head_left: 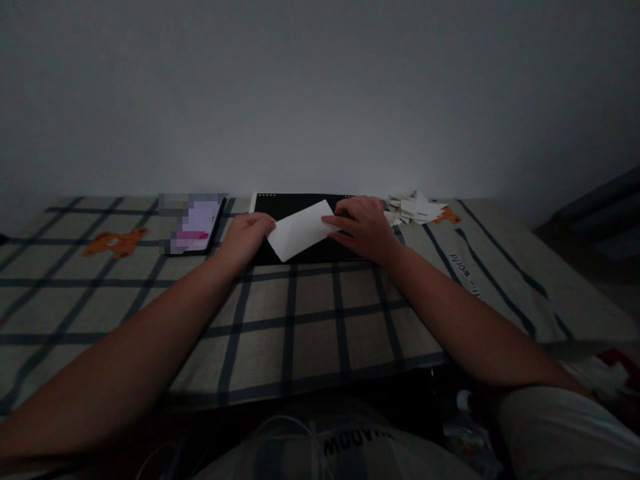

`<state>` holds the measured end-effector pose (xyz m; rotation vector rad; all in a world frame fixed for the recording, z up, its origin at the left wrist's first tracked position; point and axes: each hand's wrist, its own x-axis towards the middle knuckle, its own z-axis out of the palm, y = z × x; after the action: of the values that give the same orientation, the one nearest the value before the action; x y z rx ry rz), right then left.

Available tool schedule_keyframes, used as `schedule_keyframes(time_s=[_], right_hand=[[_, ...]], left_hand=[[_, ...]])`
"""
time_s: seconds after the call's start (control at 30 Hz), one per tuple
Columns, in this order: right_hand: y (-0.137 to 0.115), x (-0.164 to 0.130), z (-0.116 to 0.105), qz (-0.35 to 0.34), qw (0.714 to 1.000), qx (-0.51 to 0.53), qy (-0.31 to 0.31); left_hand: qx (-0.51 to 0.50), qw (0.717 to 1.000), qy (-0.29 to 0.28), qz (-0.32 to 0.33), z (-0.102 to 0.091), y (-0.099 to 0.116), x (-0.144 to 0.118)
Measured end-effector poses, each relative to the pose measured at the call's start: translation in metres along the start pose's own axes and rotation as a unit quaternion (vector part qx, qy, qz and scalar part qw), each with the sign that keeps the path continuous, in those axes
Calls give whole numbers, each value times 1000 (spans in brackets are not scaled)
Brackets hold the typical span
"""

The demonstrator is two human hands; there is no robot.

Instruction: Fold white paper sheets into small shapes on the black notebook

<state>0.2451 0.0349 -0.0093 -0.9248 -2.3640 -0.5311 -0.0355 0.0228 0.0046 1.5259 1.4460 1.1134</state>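
L hand (247,235) pinches the L end of a sheet of white paper (303,230) over a blk board (285,204), R hand (367,227) touching the R end w/ fingers part-spread, grip unclear, btwn a phone (197,223) and paper scraps (416,208) on checked cloth (315,297).

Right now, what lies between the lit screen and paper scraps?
In the head view, the left hand, right hand and, between them, white paper over a flat black rectangle, on checked cloth.

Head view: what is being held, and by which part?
White paper: the left hand pinches its left end; the right hand has fingers at its right end, grip unclear.
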Motion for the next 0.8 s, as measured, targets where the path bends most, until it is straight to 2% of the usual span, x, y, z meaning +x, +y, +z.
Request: schedule_keyframes(time_s=[0.13, 0.27, 0.43, 0.6, 0.7, 0.8], right_hand=[[2, -1, 1, -48, 998, 35, -34], [4, -2, 6, -79, 995, 57, -19], [3, -1, 8, -84, 993, 82, -10], [3, 1, 7, -86, 991, 101, -1], [3, 2, 7, -100, 990, 94, 13], [3, 2, 8, -100, 990, 95, -6]], left_hand=[[10, 1000, -4, -10, 0, -4, 1], [17, 1000, -4, -14, 0, -10, 4], [36, 999, -6, 3, -1, -11, 5], [70, 997, 19, 37, 0, -13, 6], [85, 995, 10, 60, 1, -18, 8], [90, 993, 9, 71, 2, -21, 10]])
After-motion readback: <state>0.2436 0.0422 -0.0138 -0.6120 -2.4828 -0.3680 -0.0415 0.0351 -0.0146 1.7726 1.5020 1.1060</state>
